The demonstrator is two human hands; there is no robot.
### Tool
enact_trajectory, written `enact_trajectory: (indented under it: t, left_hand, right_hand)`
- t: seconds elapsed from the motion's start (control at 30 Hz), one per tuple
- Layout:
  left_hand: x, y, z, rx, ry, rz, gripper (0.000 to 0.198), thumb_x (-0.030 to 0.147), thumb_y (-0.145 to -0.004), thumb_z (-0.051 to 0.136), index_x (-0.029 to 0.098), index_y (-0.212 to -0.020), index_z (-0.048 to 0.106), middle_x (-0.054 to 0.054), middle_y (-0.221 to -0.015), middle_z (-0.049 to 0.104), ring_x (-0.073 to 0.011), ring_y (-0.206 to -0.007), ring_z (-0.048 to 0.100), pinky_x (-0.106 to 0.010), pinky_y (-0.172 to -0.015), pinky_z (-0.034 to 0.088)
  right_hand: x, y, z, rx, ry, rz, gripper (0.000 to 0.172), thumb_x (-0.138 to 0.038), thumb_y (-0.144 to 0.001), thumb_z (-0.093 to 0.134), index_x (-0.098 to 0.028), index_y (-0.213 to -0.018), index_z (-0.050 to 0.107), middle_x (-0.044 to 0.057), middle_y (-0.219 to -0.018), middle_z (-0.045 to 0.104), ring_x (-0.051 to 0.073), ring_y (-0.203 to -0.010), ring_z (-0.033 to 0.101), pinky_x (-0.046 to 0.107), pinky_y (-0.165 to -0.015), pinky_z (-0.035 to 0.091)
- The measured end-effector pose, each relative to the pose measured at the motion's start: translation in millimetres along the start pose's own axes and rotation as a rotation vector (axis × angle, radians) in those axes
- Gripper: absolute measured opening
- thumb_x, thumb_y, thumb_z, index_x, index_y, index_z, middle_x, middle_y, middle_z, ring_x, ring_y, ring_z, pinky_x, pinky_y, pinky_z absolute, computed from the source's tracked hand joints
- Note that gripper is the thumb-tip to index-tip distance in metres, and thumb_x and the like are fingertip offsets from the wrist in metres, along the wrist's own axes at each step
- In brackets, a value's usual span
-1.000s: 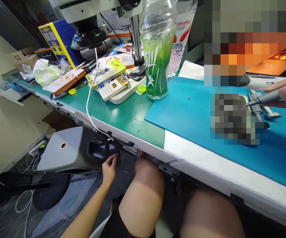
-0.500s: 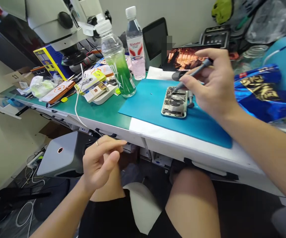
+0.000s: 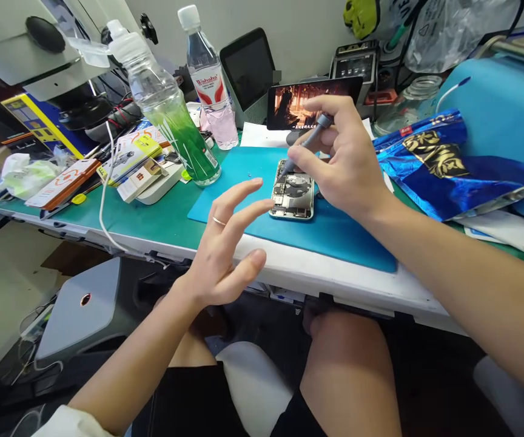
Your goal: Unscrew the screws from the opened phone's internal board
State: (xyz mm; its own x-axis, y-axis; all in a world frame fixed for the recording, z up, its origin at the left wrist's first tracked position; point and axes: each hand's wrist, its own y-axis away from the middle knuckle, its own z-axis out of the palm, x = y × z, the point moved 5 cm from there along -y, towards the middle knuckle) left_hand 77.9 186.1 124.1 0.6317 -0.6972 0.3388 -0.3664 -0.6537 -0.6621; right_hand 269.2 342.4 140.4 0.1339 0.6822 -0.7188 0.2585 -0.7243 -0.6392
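An opened smartphone with its inner parts bare lies on a blue work mat. My right hand is closed around a grey screwdriver, whose tip points down at the upper left part of the phone. Over the mat's front edge my left hand hovers with its fingers spread and holds nothing. One of its fingertips is close to the phone's left edge; whether it touches I cannot tell. My right hand hides part of the mat behind it.
A bottle of green liquid and a labelled clear bottle stand left of the mat. Behind it a phone playing video leans upright. A blue foil bag lies at right, small boxes and a microscope at left.
My left hand has risen from below the table edge towards the opened phone, its fingers spreading. The screwdriver tip stays at the phone, now nearer its left edge. The camera view has shifted right.
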Motion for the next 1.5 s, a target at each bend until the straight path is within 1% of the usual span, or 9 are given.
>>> enact_trajectory:
  t: [0.07, 0.2, 0.4, 0.67, 0.8, 0.93, 1.1, 1.3, 1.5]
  left_hand:
    - [-4.9, 0.7, 2.4, 0.032, 0.025, -0.004, 0.050, 0.048, -0.120, 0.047, 0.031, -0.167, 0.051, -0.013, -0.179, 0.047, -0.0349, -0.168, 0.045, -0.056, -0.138, 0.036]
    - [-11.0, -0.1, 5.1, 0.091, 0.046, -0.017, 0.045, 0.034, -0.116, 0.047, 0.027, -0.159, 0.053, -0.014, -0.165, 0.059, -0.0297, -0.158, 0.055, -0.049, -0.134, 0.042]
    - [-8.0, -5.7, 16.4, -0.034, -0.003, -0.062, 0.038, 0.023, -0.104, 0.052, 0.023, -0.142, 0.060, -0.012, -0.145, 0.072, -0.0259, -0.140, 0.067, -0.052, -0.140, 0.036]
    - [-11.3, -11.5, 30.4, -0.137, -0.117, -0.186, 0.047, 0.033, -0.107, 0.054, 0.013, -0.148, 0.064, -0.021, -0.157, 0.066, -0.0362, -0.150, 0.061, -0.062, -0.141, 0.033]
    - [-12.2, -12.8, 35.8, -0.164, -0.173, -0.214, 0.051, 0.036, -0.107, 0.064, 0.014, -0.153, 0.060, -0.021, -0.159, 0.065, -0.0364, -0.151, 0.060, -0.066, -0.140, 0.032]
    - [-13.6, -13.4, 39.0, -0.171, -0.223, -0.245, 0.054, 0.042, -0.107, 0.076, 0.020, -0.154, 0.062, -0.017, -0.161, 0.064, -0.0370, -0.150, 0.061, -0.069, -0.134, 0.040]
    - [-14.1, -14.0, 38.2, -0.185, -0.251, -0.270, 0.054, 0.046, -0.108, 0.078, 0.022, -0.155, 0.064, -0.015, -0.162, 0.063, -0.0375, -0.151, 0.061, -0.069, -0.131, 0.044]
    - [-13.4, -16.5, 36.2, -0.237, -0.252, -0.281, 0.053, 0.046, -0.109, 0.078, 0.023, -0.155, 0.065, -0.014, -0.163, 0.063, -0.0375, -0.152, 0.061, -0.070, -0.131, 0.044]
    - [-13.8, -16.9, 34.3, -0.238, -0.237, -0.276, 0.053, 0.046, -0.109, 0.079, 0.024, -0.155, 0.065, -0.014, -0.164, 0.063, -0.0379, -0.153, 0.060, -0.070, -0.131, 0.045]
  right_hand:
    - [3.3, 2.6, -1.6, 0.022, -0.036, 0.009, 0.048, -0.025, -0.098, 0.085, -0.036, -0.137, 0.061, -0.003, -0.107, 0.077, 0.022, -0.093, 0.085, 0.039, -0.077, 0.077]
    - [5.9, 3.4, -8.1, 0.021, -0.005, -0.027, 0.046, -0.029, -0.100, 0.081, -0.037, -0.140, 0.060, -0.004, -0.099, 0.078, 0.022, -0.081, 0.085, 0.036, -0.064, 0.073]
    - [6.1, -1.6, -20.4, 0.101, 0.008, -0.024, 0.051, -0.027, -0.092, 0.089, -0.035, -0.135, 0.064, -0.001, -0.105, 0.075, 0.024, -0.091, 0.084, 0.041, -0.076, 0.076]
    - [9.0, -5.3, -21.6, 0.133, 0.004, -0.026, 0.053, -0.026, -0.086, 0.090, -0.035, -0.133, 0.065, -0.001, -0.094, 0.079, 0.030, -0.083, 0.086, 0.048, -0.070, 0.077]
    - [10.2, -6.1, -25.7, 0.155, 0.014, -0.033, 0.049, -0.026, -0.090, 0.087, -0.037, -0.133, 0.065, 0.002, -0.098, 0.081, 0.033, -0.083, 0.088, 0.052, -0.072, 0.077]
    - [12.6, -8.5, -30.9, 0.209, 0.019, -0.076, 0.051, -0.027, -0.091, 0.085, -0.038, -0.134, 0.061, 0.001, -0.099, 0.082, 0.032, -0.081, 0.087, 0.050, -0.069, 0.076]
    - [14.4, -12.5, -38.6, 0.282, 0.015, -0.128, 0.056, -0.034, -0.089, 0.089, -0.037, -0.135, 0.058, 0.002, -0.097, 0.080, 0.032, -0.080, 0.085, 0.052, -0.071, 0.076]
    - [16.5, -14.1, -40.9, 0.320, 0.008, -0.126, 0.053, -0.030, -0.088, 0.086, -0.037, -0.134, 0.060, 0.005, -0.098, 0.078, 0.036, -0.084, 0.083, 0.061, -0.078, 0.074]
    - [14.7, -11.7, -36.4, 0.337, 0.014, -0.129, 0.054, -0.030, -0.087, 0.084, -0.035, -0.136, 0.061, 0.003, -0.096, 0.080, 0.033, -0.081, 0.084, 0.052, -0.072, 0.073]
